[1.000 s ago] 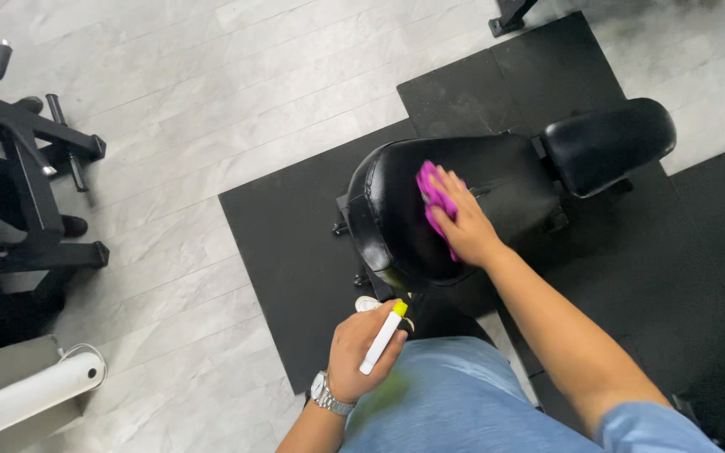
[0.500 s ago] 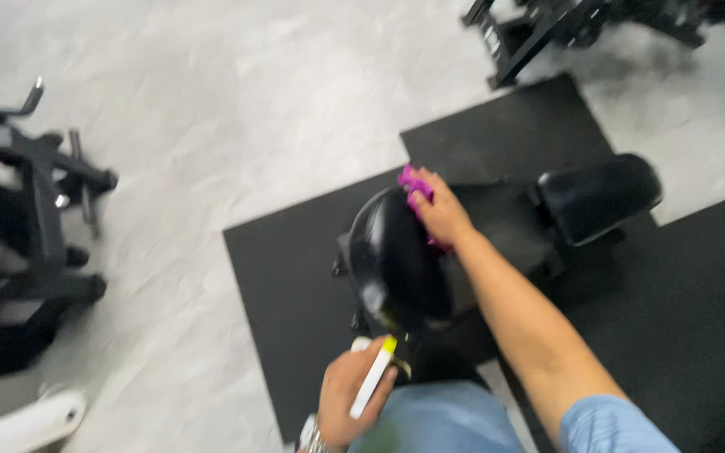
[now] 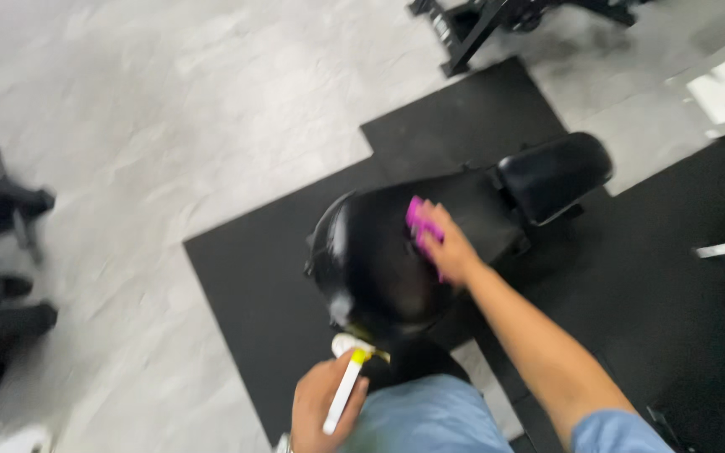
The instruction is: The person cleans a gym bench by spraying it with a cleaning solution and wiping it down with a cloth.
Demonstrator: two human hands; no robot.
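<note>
One spray bottle (image 3: 344,387), white with a yellow nozzle: clamped in the left hand (image 3: 322,409) at the bottom edge, contents not visible. One black padded seat (image 3: 396,252) on the black floor mat (image 3: 253,277). One pink cloth (image 3: 423,220): pressed flat under the right hand (image 3: 451,252) near the seat's middle. One smaller black pad (image 3: 554,174) beyond the seat's right end.

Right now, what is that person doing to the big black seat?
A person is leaning over a black padded seat on a piece of gym equipment. Their right hand presses a pink cloth flat on the seat's top. Their left hand holds a white spray bottle with a yellow-green part, close to their body. The machine stands on black floor mats.
</note>
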